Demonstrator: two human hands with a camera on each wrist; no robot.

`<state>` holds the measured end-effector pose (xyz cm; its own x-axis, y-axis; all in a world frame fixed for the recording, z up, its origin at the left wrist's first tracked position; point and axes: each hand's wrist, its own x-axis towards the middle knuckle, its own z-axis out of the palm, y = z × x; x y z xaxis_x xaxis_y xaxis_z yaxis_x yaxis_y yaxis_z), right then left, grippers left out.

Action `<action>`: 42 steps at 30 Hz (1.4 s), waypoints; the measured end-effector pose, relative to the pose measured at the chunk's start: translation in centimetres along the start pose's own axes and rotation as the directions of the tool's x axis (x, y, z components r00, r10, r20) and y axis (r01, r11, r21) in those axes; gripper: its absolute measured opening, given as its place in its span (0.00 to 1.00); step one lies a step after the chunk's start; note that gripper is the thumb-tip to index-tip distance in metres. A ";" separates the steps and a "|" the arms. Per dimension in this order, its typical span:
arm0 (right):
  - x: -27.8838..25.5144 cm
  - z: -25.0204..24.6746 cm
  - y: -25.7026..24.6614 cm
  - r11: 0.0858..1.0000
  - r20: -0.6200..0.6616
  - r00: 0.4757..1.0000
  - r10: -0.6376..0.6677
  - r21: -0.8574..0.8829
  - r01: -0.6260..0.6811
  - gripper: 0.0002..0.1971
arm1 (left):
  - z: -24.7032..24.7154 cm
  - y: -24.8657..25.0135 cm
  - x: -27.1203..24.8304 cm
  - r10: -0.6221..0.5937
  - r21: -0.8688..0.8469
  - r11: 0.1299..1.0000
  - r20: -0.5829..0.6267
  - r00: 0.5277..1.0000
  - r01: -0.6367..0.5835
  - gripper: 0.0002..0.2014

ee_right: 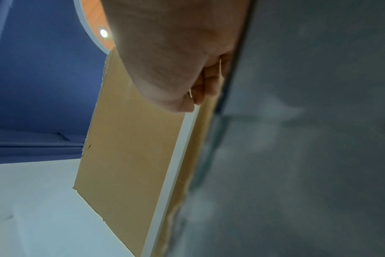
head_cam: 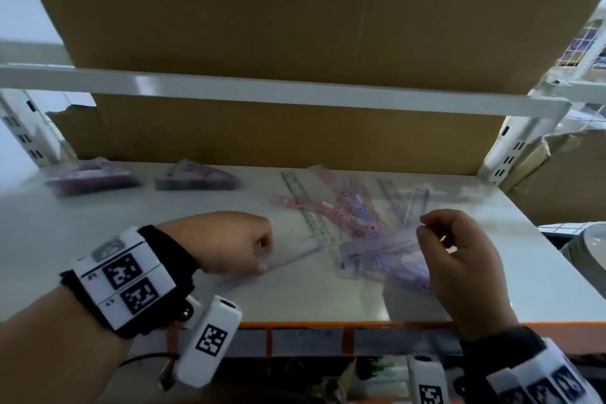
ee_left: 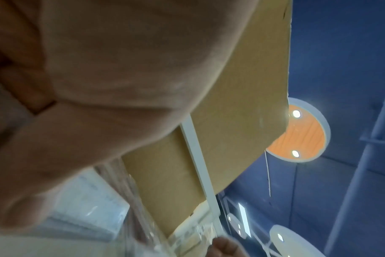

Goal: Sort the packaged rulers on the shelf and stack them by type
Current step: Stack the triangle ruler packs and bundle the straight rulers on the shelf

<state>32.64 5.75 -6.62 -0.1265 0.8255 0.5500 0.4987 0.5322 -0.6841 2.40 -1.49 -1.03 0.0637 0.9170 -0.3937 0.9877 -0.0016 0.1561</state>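
Observation:
A loose pile of packaged rulers (head_cam: 347, 210), pink, green and purple, lies on the white shelf (head_cam: 98, 239) right of centre. My left hand (head_cam: 255, 246) is curled in a fist round the end of a clear packaged ruler (head_cam: 292, 256) that lies flat on the shelf. Clear wrapping (ee_left: 141, 208) shows below the palm (ee_left: 99, 87) in the left wrist view. My right hand (head_cam: 436, 239) is curled over a bundle of purple packaged rulers (head_cam: 393, 256) at the pile's near edge and appears to hold it. Its curled fingers (ee_right: 209, 85) show in the right wrist view.
Two stacks of triangular rulers (head_cam: 95, 175) (head_cam: 196, 177) sit at the back left. A cardboard sheet (head_cam: 295, 131) lines the back, under a white upper shelf rail (head_cam: 262, 88). The shelf's orange front edge (head_cam: 328, 325) is near my wrists. Cardboard boxes (head_cam: 557, 174) stand to the right.

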 end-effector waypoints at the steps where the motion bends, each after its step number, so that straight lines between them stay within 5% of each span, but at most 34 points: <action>1: 0.1 0.1 0.2 0.999 0.027 0.999 0.028 -0.017 -0.027 0.10 | -0.1 -0.9 -0.5 -0.003 -0.034 0.999 -0.002 1.000 0.003 0.06; 5: 0.4 0.4 0.7 0.988 0.161 0.984 0.075 -0.149 -0.051 0.15 | 0.1 -4.2 -3.0 -0.037 -0.365 0.931 -0.032 0.999 0.023 0.08; 10: 0.3 1.0 0.4 0.880 0.491 0.864 0.111 -0.452 0.144 0.29 | 3.6 -3.8 -4.3 -0.119 -0.761 0.631 -0.284 0.951 -0.148 0.09; 15: 0.5 1.3 0.5 0.842 0.467 0.861 0.203 -0.532 0.090 0.25 | 6.3 -2.4 -3.9 -0.151 -0.813 0.523 -0.384 0.911 -0.256 0.07; 18: 0.6 1.1 0.0 0.825 0.417 0.887 0.199 -0.560 0.078 0.23 | 6.5 -2.6 -3.6 -0.190 -0.873 0.422 -0.347 0.918 -0.243 0.03; 21: 0.8 1.0 -0.4 0.900 0.325 0.937 0.129 -0.435 0.027 0.19 | 6.6 -2.4 -3.6 -0.183 -0.905 0.355 -0.314 0.932 -0.235 0.02; 25: 0.9 0.9 -0.9 0.959 0.142 0.986 0.088 -0.279 -0.046 0.07 | 6.6 -2.4 -3.7 -0.171 -0.888 0.399 -0.319 0.932 -0.231 0.02; 30: 1.0 1.2 -2.2 0.987 -0.066 0.986 0.154 -0.032 -0.157 0.07 | 6.6 -2.5 -3.4 -0.161 -0.880 0.415 -0.320 0.933 -0.230 0.04; 34: 0.4 4.0 -4.0 0.838 -0.004 0.920 0.392 0.415 -0.356 0.05 | 6.6 -2.4 -3.5 -0.153 -0.883 0.402 -0.327 0.933 -0.244 0.04; 38: -0.7 6.7 -5.1 0.648 0.117 0.847 0.519 0.592 -0.479 0.04 | 6.6 -2.5 -3.7 -0.139 -0.887 0.380 -0.336 0.931 -0.264 0.03; 42: -2.1 9.2 -6.4 0.737 0.174 0.893 0.416 0.511 -0.443 0.07 | 6.6 -2.5 -3.6 -0.127 -0.895 0.347 -0.340 0.932 -0.279 0.04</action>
<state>21.79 2.32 -7.81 -0.0546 0.9909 0.1229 -0.0146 0.1223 -0.9924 0.64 -7.45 -6.02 -0.1146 0.9903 -0.0789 0.1975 0.1005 0.9751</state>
